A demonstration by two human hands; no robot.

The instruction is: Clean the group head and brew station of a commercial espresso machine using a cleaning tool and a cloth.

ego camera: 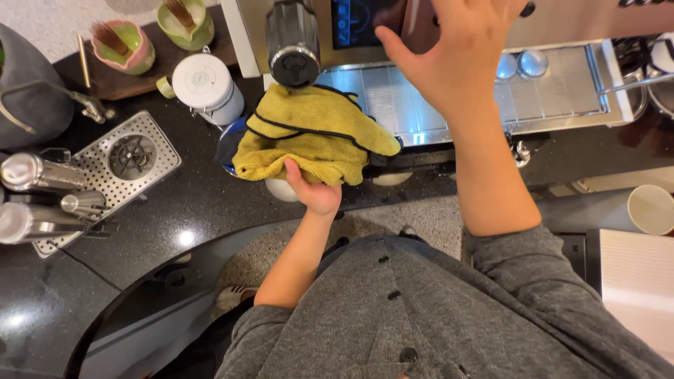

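Left hand: the left hand (314,191) grips a yellow cloth (316,133) from below, thumb up against its front fold, fingers tucked out of sight under it.
Right hand: the right hand (449,52) is spread open and holds nothing; it is raised at the front of the espresso machine (562,21), near the dark screen (354,21). Whether it touches the panel I cannot tell.
Cloth: crumpled, edged in dark piping, bunched at the front edge of the drip tray (547,91), just below the portafilter (293,43), which hangs in the group head above it. A blue rim (228,144) peeps out at its left side.
Doing it well: judging from the grip, a firm bunch of cloth in the palm gives better control than loose folds, and keeping it under the portafilter catches drips.
Counter: black speckled stone counter (203,203) with a curved front edge. Near the left edge sits a metal rinser grid (130,158) with steel jugs (38,172) beside it; a white lidded canister (203,84) stands just left of the cloth.
Back corner: two pink-and-green cups (123,45) on a dark board.
Right edge: a pale paper cup (649,208).
Room: pale speckled floor below, and a shoe (235,295) showing.
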